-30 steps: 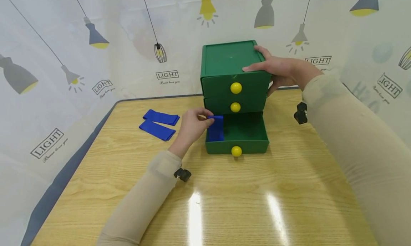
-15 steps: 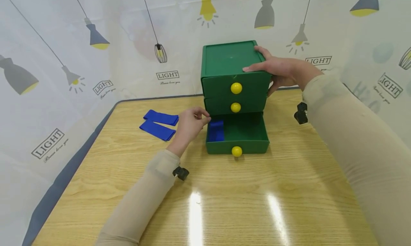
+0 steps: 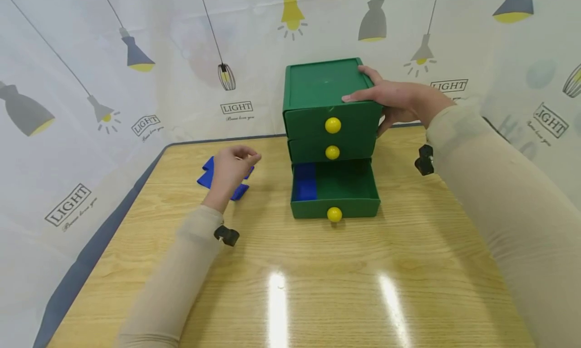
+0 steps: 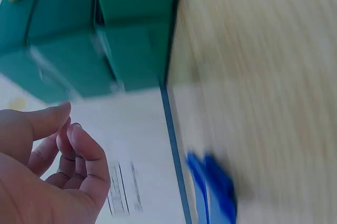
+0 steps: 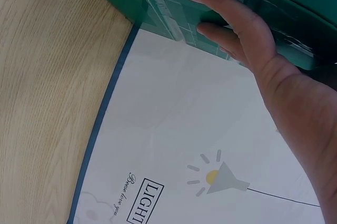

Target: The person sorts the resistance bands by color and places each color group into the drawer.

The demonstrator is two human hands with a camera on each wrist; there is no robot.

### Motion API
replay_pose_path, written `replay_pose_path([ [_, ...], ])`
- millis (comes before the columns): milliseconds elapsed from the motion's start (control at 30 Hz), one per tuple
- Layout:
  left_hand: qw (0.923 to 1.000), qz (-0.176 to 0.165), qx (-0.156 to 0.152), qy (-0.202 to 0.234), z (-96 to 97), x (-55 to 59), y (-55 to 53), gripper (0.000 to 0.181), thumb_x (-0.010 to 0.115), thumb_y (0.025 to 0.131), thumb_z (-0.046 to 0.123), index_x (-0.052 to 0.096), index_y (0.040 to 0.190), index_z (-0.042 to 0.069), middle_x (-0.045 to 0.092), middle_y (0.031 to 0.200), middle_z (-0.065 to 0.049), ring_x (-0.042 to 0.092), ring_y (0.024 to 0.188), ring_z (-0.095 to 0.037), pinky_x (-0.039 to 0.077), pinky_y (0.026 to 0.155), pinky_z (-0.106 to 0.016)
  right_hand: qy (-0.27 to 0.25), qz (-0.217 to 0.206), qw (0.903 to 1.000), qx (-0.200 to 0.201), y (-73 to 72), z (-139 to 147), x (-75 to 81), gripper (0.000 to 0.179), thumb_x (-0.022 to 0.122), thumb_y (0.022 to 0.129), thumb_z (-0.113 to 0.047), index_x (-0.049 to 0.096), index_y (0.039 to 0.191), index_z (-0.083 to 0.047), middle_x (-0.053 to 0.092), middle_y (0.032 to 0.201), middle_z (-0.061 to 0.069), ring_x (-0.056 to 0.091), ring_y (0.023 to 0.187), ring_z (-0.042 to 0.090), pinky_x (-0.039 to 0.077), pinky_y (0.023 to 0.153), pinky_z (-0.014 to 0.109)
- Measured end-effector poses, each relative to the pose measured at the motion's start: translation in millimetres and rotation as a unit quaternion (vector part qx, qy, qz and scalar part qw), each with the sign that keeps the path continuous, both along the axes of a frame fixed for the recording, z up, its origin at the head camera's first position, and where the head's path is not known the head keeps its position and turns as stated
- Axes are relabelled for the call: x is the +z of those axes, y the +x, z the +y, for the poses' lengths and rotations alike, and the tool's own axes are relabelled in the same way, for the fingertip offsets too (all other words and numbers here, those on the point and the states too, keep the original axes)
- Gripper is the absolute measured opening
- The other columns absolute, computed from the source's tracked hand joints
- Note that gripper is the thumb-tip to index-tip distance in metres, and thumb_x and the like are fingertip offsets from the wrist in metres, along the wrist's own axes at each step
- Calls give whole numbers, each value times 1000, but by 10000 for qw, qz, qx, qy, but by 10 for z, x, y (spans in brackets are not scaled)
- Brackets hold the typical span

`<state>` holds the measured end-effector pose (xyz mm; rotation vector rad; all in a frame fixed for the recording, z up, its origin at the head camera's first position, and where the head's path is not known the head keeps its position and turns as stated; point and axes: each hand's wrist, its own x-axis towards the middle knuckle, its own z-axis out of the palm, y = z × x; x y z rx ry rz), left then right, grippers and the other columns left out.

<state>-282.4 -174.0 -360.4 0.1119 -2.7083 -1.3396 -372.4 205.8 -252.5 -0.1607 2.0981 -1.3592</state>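
A green drawer cabinet (image 3: 323, 83) with round yellow knobs stands at the back of the table. Its bottom drawer (image 3: 313, 210) is pulled out, while the upper two are in. Inside, along the drawer's left side, lies a flat blue fabric strip (image 3: 306, 186). My left hand (image 3: 228, 172) hovers over a folded blue strip (image 3: 206, 179) on the table and partly hides it; its fingers are loosely bent with nothing between them, as the left wrist view also shows. My right hand (image 3: 396, 99) grips the cabinet's top right edge, thumb on top and lower fingers (image 5: 224, 37) against the side.
The wooden table (image 3: 345, 277) reaches back to a white curtain (image 3: 190, 85) printed with lamps. The open drawer juts forward from the cabinet. Each wrist carries a small black device (image 3: 227, 235).
My left hand has let go of the blue strip, which now lies flat in the drawer, and has moved left over the strips on the table. The right hand stays on the cabinet.
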Motion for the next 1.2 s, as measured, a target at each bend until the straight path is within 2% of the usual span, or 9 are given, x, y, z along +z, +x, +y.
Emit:
replay_pose_path([
  [167, 9987, -198, 444, -117, -443, 31, -98, 35, 67, 106, 40, 76, 118, 8, 73, 112, -12, 69, 86, -23, 53, 68, -24, -13, -51, 10000, 16, 2, 4, 6, 108, 67, 101, -55, -28, 151, -69, -21, 179, 5, 19, 162, 51, 48, 106, 75],
  [333, 9944, -564, 888, 52, -897, -19, -208, 44, 62, 107, 40, 70, 133, 6, 69, 133, -17, 70, 95, -26, 55, 73, -22, 9, -40, 10000, -15, 6, 7, 24, 108, 67, 101, -55, -28, 151, -69, -20, 179, 5, 19, 162, 50, 49, 106, 75],
  [500, 9849, -1142, 1224, 432, -1272, -217, -268, 41, 63, 107, 34, 65, 138, 8, 63, 114, -4, 61, 78, -12, 53, 67, -23, 19, -24, 10000, -25, 3, 13, 31, 109, 68, 100, -55, -28, 151, -68, -21, 179, 5, 18, 162, 50, 48, 107, 75],
  [667, 9810, -1484, 1188, 385, -1602, -449, -279, 52, 68, 104, 45, 63, 143, 11, 64, 105, -3, 57, 63, -7, 51, 62, -25, 20, -36, 10000, -34, 5, 8, 21, 109, 69, 100, -55, -27, 151, -69, -21, 179, 5, 20, 161, 51, 49, 106, 74],
  [700, 9812, -1553, 1115, 270, -1642, -467, -288, 56, 69, 102, 46, 62, 145, 11, 64, 105, -3, 59, 65, -7, 52, 63, -24, 18, -34, 10000, -44, 3, 13, 18, 109, 69, 100, -55, -27, 151, -69, -21, 179, 5, 20, 161, 51, 49, 106, 74],
  [767, 9801, -1735, 944, 214, -1701, -476, -304, 58, 71, 101, 48, 62, 146, 12, 62, 88, 3, 57, 62, -8, 49, 61, -26, 9, -34, 10000, -59, 1, 19, 13, 109, 69, 100, -55, -26, 151, -69, -21, 179, 4, 19, 162, 51, 49, 107, 75],
  [867, 9766, -2031, 669, 206, -1682, -423, -330, 56, 72, 101, 46, 62, 145, 12, 57, 72, 8, 53, 61, -11, 47, 61, -28, 3, -28, 10000, -76, 0, 41, 16, 108, 68, 100, -55, -26, 151, -69, -22, 179, 3, 17, 163, 49, 48, 107, 75],
  [1100, 9692, -2364, 445, -526, -1591, -346, -297, 42, 70, 103, 42, 67, 128, 8, 55, 111, -1, 48, 94, -19, 43, 80, -33, -4, -75, 10000, -34, -9, 22, 10, 108, 68, 101, -55, -26, 150, -70, -21, 179, 5, 20, 161, 52, 48, 107, 75],
  [1200, 9687, -2404, 471, -409, -1597, -339, -264, 31, 72, 103, 37, 68, 117, 10, 56, 108, -1, 50, 91, -19, 45, 78, -32, -19, -98, 9999, -31, -4, -1, 6, 107, 68, 101, -55, -26, 151, -70, -21, 179, 5, 20, 161, 52, 48, 107, 75],
])
